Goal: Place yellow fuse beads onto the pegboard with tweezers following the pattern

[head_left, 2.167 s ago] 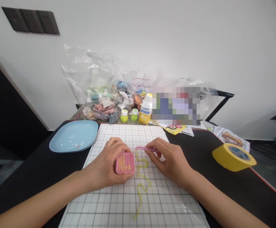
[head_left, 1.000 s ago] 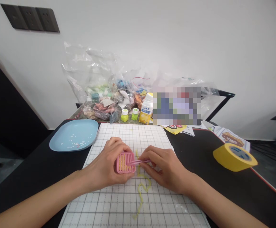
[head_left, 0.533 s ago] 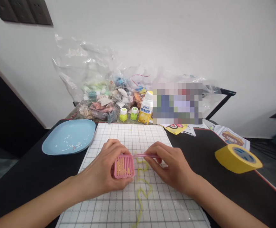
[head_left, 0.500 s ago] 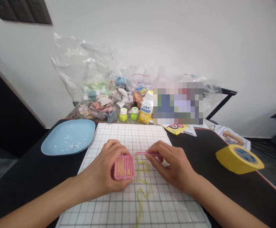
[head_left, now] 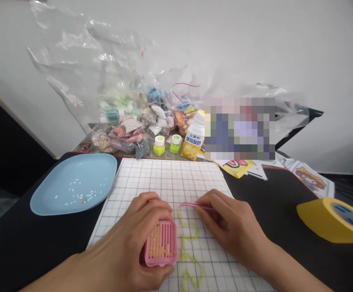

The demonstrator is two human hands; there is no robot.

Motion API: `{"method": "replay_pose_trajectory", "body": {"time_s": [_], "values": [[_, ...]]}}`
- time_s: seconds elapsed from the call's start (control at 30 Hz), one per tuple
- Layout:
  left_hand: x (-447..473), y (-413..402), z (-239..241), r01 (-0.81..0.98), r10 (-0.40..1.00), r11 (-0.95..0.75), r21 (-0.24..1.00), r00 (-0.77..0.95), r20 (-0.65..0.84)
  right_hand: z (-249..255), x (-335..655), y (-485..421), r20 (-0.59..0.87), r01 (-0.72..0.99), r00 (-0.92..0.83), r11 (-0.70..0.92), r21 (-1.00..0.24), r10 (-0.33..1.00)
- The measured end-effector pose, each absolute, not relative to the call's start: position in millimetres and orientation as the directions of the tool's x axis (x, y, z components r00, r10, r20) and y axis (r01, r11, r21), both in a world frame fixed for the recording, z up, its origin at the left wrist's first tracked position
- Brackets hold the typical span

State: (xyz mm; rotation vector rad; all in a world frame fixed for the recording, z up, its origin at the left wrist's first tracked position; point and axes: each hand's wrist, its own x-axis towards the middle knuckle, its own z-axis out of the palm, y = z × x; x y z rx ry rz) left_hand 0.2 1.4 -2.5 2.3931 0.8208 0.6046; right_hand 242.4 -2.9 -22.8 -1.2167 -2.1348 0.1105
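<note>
Well, from where I stand the white wall (head_left: 286, 40) fills the back of the room, and a black table (head_left: 270, 202) runs up to it. A heap of clear plastic bags (head_left: 128, 117), stuffed with coloured bits, leans against the wall. A gridded white mat (head_left: 164, 178) lies in the middle of the table, with a blue plate (head_left: 85, 166) just to its left holding a scatter of pale beads. A yellow tape roll (head_left: 325, 223) sits well off to the right, and a drink bottle (head_left: 194, 138) and two green-lidded jars (head_left: 159, 146) stand at the mat's far edge.

The left hand (head_left: 134, 239) is curled round a pink tray (head_left: 161, 243) of yellow beads, propped on the mat. The right hand (head_left: 234, 231) pinches pink tweezers (head_left: 194, 205), their tip at the far end of a yellow bead line (head_left: 182, 222) that winds along the mat beside the tray. I'd say a bead is being laid at that end. The next move calls for a light, steady tip so the neighbouring beads aren't nudged.
</note>
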Motion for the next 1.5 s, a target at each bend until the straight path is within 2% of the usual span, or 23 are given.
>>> {"method": "replay_pose_trajectory", "body": {"time_s": [0.37, 0.63, 1.13, 1.37, 1.5], "values": [[2.7, 5.5, 0.5, 0.482, 0.675, -0.668, 0.567, 0.713, 0.190, -22.6, 242.2, -1.6, 0.512, 0.717, -0.363, 0.585, -0.380, 0.778], [-1.8, 6.2, 0.1, 0.460, 0.645, -0.696, 0.552, 0.738, 0.198, -22.7, 241.3, -1.4, 0.529, 0.711, -0.353, 0.589, -0.385, 0.771], [0.2, 2.8, 4.8, 0.467, 0.670, -0.591, 0.658, 0.739, 0.077, -23.2, 240.7, -2.6, 0.499, 0.753, -0.342, 0.550, -0.361, 0.796], [1.6, 6.2, 7.0, 0.468, 0.667, -0.573, 0.673, 0.744, 0.051, -23.3, 240.4, -2.4, 0.507, 0.764, -0.337, 0.545, -0.346, 0.794], [2.0, 5.0, 9.7, 0.440, 0.664, -0.576, 0.689, 0.744, 0.079, -22.2, 241.3, -1.8, 0.529, 0.745, -0.308, 0.546, -0.382, 0.791]]}}
